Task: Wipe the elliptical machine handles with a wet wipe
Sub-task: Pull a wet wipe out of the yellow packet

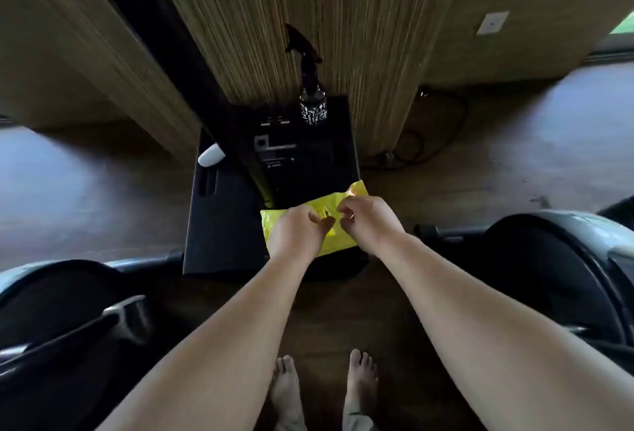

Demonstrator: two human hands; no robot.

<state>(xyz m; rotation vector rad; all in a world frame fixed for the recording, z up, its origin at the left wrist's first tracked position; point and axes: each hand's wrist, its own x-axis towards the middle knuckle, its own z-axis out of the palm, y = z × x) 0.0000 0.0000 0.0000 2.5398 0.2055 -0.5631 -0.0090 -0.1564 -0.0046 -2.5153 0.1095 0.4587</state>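
Note:
A yellow wet wipe packet (338,240) lies on a low black stand (223,224) in front of me. My left hand (295,231) presses down on the packet's left part, thumb and fingers curled on its top. My right hand (367,221) rests on the packet's right part with fingertips pinched at the middle near the flap. No wipe shows outside the packet. Dark machine bodies, probably the ellipticals, flank me at the left (68,320) and right (549,276); their handles are not clearly visible.
A black spray bottle (310,94) stands at the stand's far edge against a ribbed wooden pillar (308,18). A small white object (211,155) lies on the stand's left. Cables (411,142) run on the wooden floor at right. My bare feet (322,386) are below.

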